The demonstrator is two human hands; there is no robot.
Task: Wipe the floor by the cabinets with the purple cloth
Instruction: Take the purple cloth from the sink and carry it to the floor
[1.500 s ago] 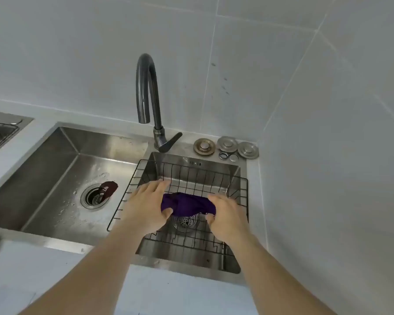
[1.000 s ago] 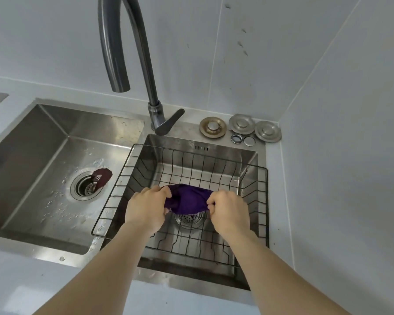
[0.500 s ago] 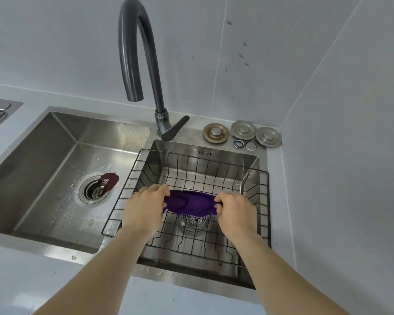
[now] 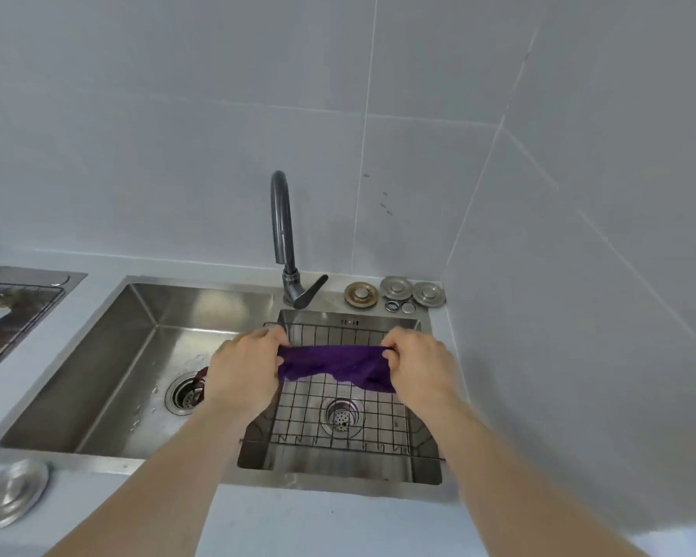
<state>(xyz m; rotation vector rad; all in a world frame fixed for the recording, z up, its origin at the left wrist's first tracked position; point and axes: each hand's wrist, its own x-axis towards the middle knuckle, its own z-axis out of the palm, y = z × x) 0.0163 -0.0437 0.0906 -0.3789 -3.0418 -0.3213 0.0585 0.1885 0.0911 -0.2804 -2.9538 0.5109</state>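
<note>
A: What's changed in the last second or so?

B: The cloth point(image 4: 338, 365) was a bunched wad between the fists, low over the rack point(image 4: 338, 416). Now it is pulled out into a wide band and held higher, above the small basin at 5 o'clock of the tap point(image 4: 284, 235).

A: And the hands?

B: Left hand point(image 4: 244, 369) is pinched shut on the cloth's 9 o'clock end, right hand point(image 4: 418, 365) on its 3 o'clock end. They are further apart than before.

A: What does that mean for the floor?

B: I'd judge the wringing is finished and the cloth is being opened out. No floor or cabinets are in view, so no wiping has begun.

A: How does the cloth look?

B: Deep purple, taut along the top edge, the lower edge sagging and ragged, lowest near the right hand. I see no drips.
</note>
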